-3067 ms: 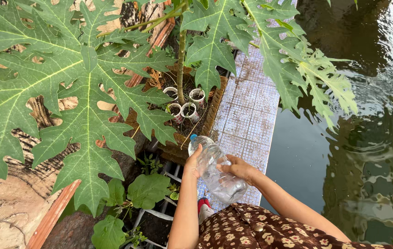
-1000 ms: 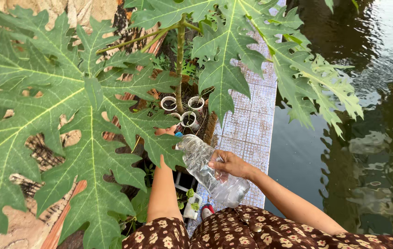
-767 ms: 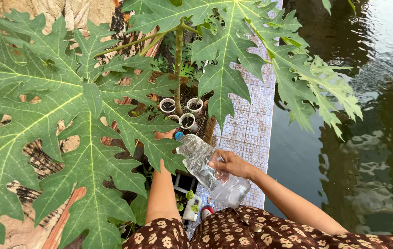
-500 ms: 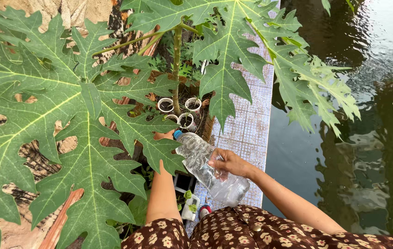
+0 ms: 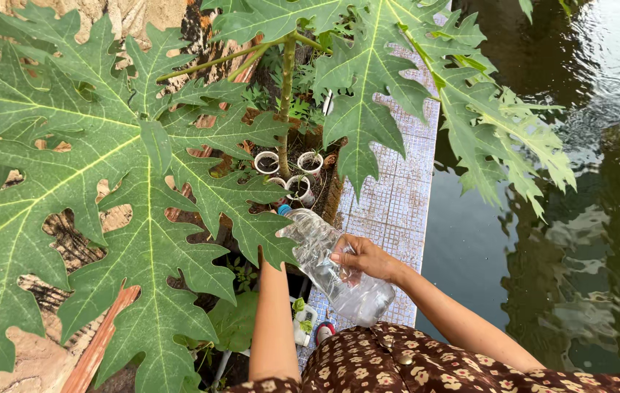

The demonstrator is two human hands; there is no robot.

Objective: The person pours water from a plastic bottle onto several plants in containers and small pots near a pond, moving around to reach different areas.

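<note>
Right hand fingers wrap the clear plastic bottle; left hand hidden under papaya leaf, grip unknowable. Best tilt the neck steadily toward the cups at eleven o'clock.

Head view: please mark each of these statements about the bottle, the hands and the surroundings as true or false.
1. The right hand grips the clear plastic bottle. True.
2. The bottle stands upright on the tiled ledge. False: it is held tilted, its blue-capped neck toward the small white pots.
3. The left hand is in full view. False: a large lobed leaf hides it; only the forearm shows.
4. Water lies to the right of the ledge. True.
5. The bottle is opaque green. False: it is transparent.
</note>
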